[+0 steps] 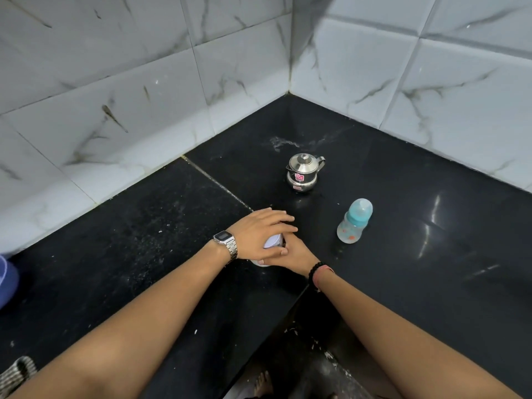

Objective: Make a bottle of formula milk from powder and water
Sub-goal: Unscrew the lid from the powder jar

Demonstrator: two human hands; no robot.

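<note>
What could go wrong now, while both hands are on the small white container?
1. The left hand covers the white container from above while the right hand grips its side; if the lid pops off suddenly, powder may spill onto the black counter.
2. The baby bottle stands close to the right; a jerking elbow might knock it over.

both forearms extended, left hand (260, 230) overlapping right hand (290, 254), fingers (283, 218) curled

My left hand (260, 230) over white container (272, 243) lid, my right hand (290, 253) gripping its side, near counter (403, 254) front edge, baby bottle (354, 220) just right, steel kettle (303, 172) toward back corner
</note>
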